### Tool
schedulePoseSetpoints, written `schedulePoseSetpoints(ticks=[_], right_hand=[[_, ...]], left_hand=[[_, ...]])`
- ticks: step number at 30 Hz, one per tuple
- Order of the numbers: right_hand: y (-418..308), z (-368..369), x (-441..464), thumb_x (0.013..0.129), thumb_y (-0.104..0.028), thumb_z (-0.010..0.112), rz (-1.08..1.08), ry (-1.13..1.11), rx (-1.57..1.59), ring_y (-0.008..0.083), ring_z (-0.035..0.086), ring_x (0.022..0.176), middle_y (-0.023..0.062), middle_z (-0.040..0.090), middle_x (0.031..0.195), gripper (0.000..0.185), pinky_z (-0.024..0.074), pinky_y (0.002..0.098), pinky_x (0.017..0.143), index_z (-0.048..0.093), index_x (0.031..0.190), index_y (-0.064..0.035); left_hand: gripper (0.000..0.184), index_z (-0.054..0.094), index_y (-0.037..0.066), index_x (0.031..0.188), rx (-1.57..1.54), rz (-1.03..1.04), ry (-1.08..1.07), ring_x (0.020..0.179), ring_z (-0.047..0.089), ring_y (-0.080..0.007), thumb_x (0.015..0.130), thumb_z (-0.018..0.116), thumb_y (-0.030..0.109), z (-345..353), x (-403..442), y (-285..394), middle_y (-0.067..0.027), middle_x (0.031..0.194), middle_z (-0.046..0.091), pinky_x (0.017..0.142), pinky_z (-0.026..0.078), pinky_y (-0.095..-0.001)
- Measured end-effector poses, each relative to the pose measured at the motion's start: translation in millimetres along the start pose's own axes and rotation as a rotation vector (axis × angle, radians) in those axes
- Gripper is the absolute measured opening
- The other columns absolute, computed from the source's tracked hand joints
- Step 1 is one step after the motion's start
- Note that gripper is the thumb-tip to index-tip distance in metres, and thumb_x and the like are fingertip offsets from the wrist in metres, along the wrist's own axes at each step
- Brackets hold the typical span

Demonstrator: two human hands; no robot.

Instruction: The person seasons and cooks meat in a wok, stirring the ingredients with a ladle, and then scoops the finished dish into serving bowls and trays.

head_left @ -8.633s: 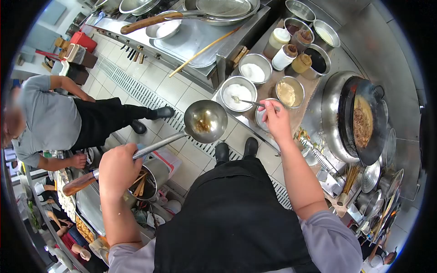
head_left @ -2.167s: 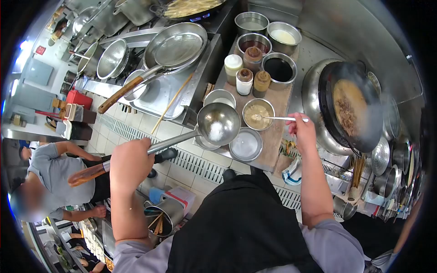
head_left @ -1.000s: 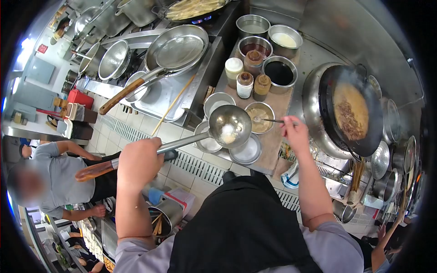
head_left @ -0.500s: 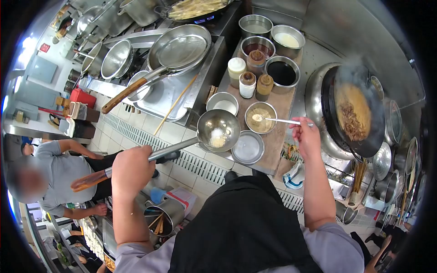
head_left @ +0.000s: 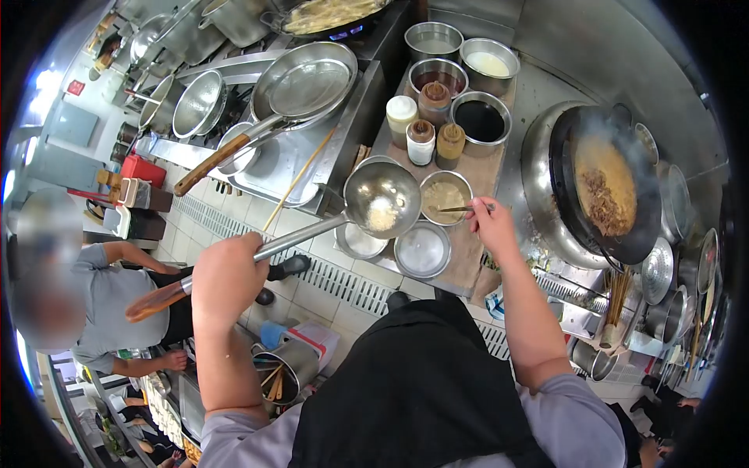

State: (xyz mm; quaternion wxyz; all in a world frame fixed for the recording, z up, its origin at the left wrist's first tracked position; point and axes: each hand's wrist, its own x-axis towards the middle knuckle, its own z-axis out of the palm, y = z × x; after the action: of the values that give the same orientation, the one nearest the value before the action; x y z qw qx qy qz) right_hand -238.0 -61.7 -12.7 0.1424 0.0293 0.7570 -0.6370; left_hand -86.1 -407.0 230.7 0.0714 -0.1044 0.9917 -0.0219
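Above the tiled floor (head_left: pixel 355 316), my left hand (head_left: pixel 228 281) clasps the ladle (head_left: pixel 312 230), my right hand (head_left: pixel 491 226) a spoon (head_left: pixel 457 209). From afar, I should keep both steady.

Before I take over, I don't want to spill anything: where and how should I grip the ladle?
Probably the wooden handle, from the picture's left: it sticks out free behind the left hand, which is closed round the metal shaft, while the bowl opposite carries pale powder.

Silver ladle (head_left: pixel 376 186) (brown-streaked grip (head_left: pixel 157 302)), cream-white powder (head_left: pixel 382 215), plain black apron (head_left: pixel 406 390).
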Motion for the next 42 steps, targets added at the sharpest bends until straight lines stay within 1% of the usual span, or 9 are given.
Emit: schedulePoseSetpoints(ticks=[12,16,22,27,31,35,37,40,42], right_hand=[[-24.9,-56.8,-3.7,0.101,-0.025,0.050,0.190,0.018,0.470,0.0097,0.054,0.056,0.0084,0.064,0.077,0.028,0.0402,0.0239,0.048,0.059,0.103,0.0005],[-72.0,-45.3,-24.0,0.101,-0.026,0.051,0.105,-0.027,0.470,0.0091,0.054,0.057,0.0090,0.065,0.079,0.030,0.0404,0.0231,0.049,0.060,0.103,0.0015],[-104.9,26.9,-14.4,0.099,-0.022,0.054,-0.257,-0.060,0.003,0.0078,0.056,0.060,0.0055,0.067,0.085,0.025,0.0441,0.0215,0.053,0.064,0.108,-0.0011],[-71.3,57.4,13.3,0.098,-0.017,0.053,-0.075,-0.319,0.168,0.0101,0.058,0.064,0.0067,0.067,0.097,0.035,0.0474,0.0232,0.056,0.052,0.132,-0.0055],[-54.4,2.3,-39.1,0.097,-0.014,0.055,-0.041,-0.082,0.037,0.0116,0.061,0.065,0.0087,0.067,0.099,0.038,0.0482,0.0257,0.055,0.050,0.132,-0.0013],[-18.8,-44.3,-122.9,0.093,-0.021,0.058,0.198,-0.046,-0.515,0.0160,0.064,0.064,0.0114,0.069,0.087,0.029,0.0515,0.0306,0.060,0.063,0.112,0.0008],[-37.2,-35.2,-175.7,0.091,-0.020,0.062,0.096,-0.021,-0.214,0.0181,0.066,0.074,0.0113,0.069,0.089,0.034,0.0528,0.0318,0.070,0.061,0.115,0.0042],[-35.8,-32.2,-214.0,0.091,-0.015,0.062,-0.121,0.093,-0.170,0.0174,0.065,0.083,0.0117,0.067,0.095,0.042,0.0528,0.0319,0.076,0.053,0.128,0.0020],[-39.3,-39.2,-228.0,0.095,-0.010,0.057,-0.177,0.214,0.030,0.0162,0.062,0.096,0.0118,0.061,0.111,0.059,0.0511,0.0302,0.086,0.029,0.147,-0.0029]], left_hand=[[0.013,0.064,0.005,0.082,0.053,-0.036,-0.038,0.073,0.064,-0.0366,0.076,0.063,0.015,4.0,-23.1,-15.8,-0.0172,0.074,0.065,0.069,0.050,-0.0470],[0.011,0.061,0.005,0.081,0.047,0.019,-0.029,0.075,0.064,-0.0352,0.075,0.062,0.015,14.3,-25.0,-16.1,-0.0149,0.075,0.064,0.069,0.051,-0.0464],[0.011,0.062,0.006,0.081,-0.004,0.043,0.008,0.075,0.064,-0.0355,0.076,0.062,0.016,20.6,-30.8,-16.7,-0.0150,0.076,0.064,0.070,0.050,-0.0466],[0.015,0.065,0.006,0.083,-0.178,0.016,-0.020,0.075,0.064,-0.0357,0.075,0.068,0.019,7.7,-60.4,-29.9,-0.0159,0.075,0.065,0.068,0.049,-0.0464],[0.018,0.068,0.006,0.087,-0.357,0.099,-0.060,0.075,0.063,-0.0363,0.075,0.069,0.020,13.4,-59.6,-23.1,-0.0160,0.077,0.065,0.067,0.049,-0.0456],[0.022,0.067,0.005,0.092,-0.469,0.426,-0.049,0.082,0.063,-0.0383,0.080,0.067,0.024,38.0,-12.2,45.6,-0.0175,0.084,0.066,0.071,0.049,-0.0472],[0.024,0.067,0.005,0.094,-0.572,0.548,-0.072,0.082,0.064,-0.0373,0.081,0.068,0.025,45.7,14.3,110.6,-0.0175,0.084,0.067,0.072,0.049,-0.0453],[0.030,0.067,0.002,0.101,-0.914,0.771,-0.151,0.082,0.066,-0.0321,0.084,0.068,0.026,57.6,40.0,235.9,-0.0176,0.087,0.068,0.074,0.050,-0.0395],[0.031,0.065,-0.001,0.103,-1.152,0.874,-0.230,0.075,0.063,-0.0225,0.087,0.067,0.025,54.2,33.8,329.8,-0.0121,0.085,0.067,0.070,0.049,-0.0350]])
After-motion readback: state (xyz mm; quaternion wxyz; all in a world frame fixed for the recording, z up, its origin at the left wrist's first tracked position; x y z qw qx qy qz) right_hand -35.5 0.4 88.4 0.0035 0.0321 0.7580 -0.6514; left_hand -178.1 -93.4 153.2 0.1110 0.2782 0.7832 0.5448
